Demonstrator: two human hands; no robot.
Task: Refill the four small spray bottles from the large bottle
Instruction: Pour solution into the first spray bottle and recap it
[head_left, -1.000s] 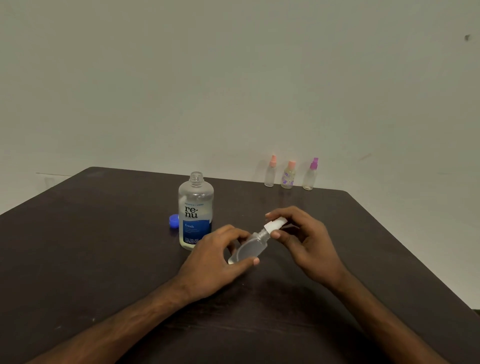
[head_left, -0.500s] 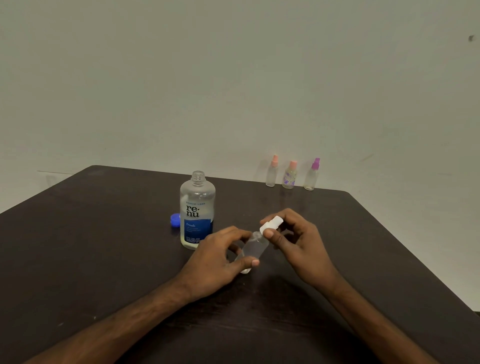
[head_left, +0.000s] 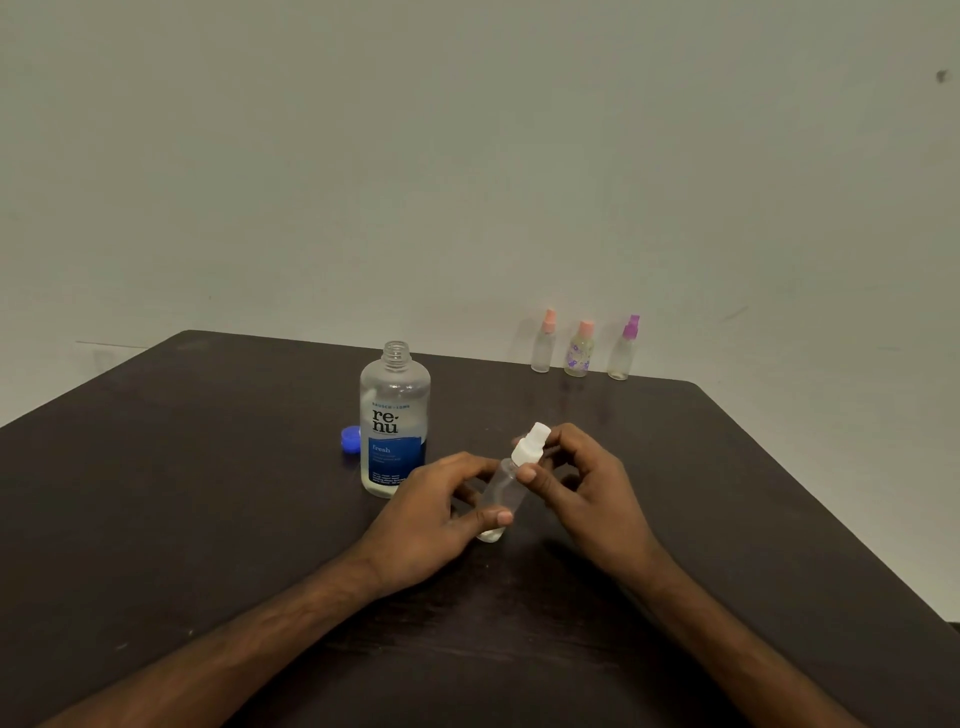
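Note:
My left hand (head_left: 434, 512) grips the clear body of a small spray bottle (head_left: 503, 493), which stands almost upright on the dark table (head_left: 208, 519). My right hand (head_left: 587, 483) pinches its white spray cap (head_left: 530, 444) between thumb and fingers. The large clear bottle (head_left: 395, 415) with a blue label stands uncapped just left of my hands. Its blue cap (head_left: 351, 439) lies on the table to its left. Three more small spray bottles stand at the far edge: an orange-capped one (head_left: 543, 345), a flower-patterned one (head_left: 579, 351) and a purple-capped one (head_left: 623, 351).
A plain pale wall (head_left: 467, 156) rises behind the table. The table's right edge (head_left: 831, 519) runs diagonally toward the near right.
The small bottle has been tipped up from lying slanted to almost upright in my left hand. My right hand has stayed on the white cap, moving up with it.

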